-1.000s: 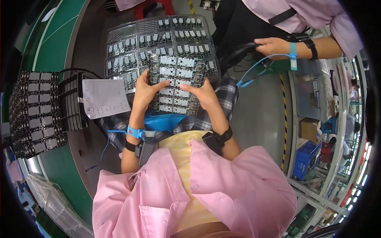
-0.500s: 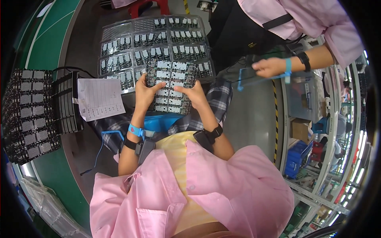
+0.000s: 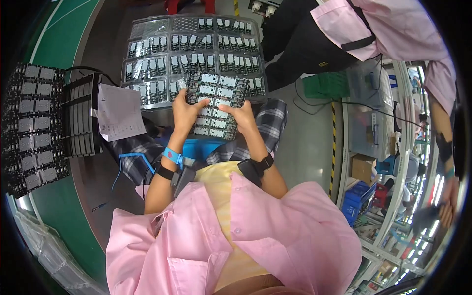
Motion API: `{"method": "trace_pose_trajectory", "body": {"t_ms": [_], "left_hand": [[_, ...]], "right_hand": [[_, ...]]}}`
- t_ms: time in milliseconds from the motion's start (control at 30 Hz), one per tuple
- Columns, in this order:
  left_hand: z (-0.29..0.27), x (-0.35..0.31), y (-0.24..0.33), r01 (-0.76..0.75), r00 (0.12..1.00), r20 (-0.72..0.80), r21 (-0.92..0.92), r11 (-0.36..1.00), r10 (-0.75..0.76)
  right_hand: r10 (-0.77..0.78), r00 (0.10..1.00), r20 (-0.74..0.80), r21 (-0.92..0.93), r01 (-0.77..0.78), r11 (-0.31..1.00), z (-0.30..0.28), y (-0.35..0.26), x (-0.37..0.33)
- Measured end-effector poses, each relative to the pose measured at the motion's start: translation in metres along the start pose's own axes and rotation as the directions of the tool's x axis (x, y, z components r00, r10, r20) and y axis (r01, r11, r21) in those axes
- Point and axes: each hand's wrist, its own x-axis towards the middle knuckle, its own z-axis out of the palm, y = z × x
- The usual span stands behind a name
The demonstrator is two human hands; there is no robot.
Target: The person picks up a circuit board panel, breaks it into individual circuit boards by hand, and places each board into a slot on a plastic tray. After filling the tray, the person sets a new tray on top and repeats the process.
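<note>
Two forearms (image 3: 158, 195) slant up from the lower middle of the frame toward a circuit board (image 3: 215, 111) just above centre. The left hand (image 3: 185, 112) and right hand (image 3: 244, 117) pinch its opposite sides, other fingers mostly hidden, thumbs (image 3: 202, 103) pointing inward across its face.

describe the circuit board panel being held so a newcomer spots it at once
Find the big clear tray of small board pieces at top centre. Overlapping its near edge in view is the circuit board panel, gripped by the left hand and right hand. It shows two columns of pale rectangles, and unlike the similar boards at far left, it alone is held.
</note>
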Motion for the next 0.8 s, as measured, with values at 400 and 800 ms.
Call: {"method": "trace_pose_trajectory", "body": {"t_ms": [400,800], "left_hand": [[0.012,-0.010,0.004,-0.018,0.994,-0.099,0.208,0.978,0.039],[-0.062,0.061,-0.032,0.117,0.966,-0.256,0.320,0.940,-0.032]], "right_hand": [[-0.029,0.993,-0.111,-0.064,0.022,0.998,0.004,0.008,0.003],[0.235,0.954,0.187,0.404,-0.293,0.866,-0.055,0.039,0.012]]}}
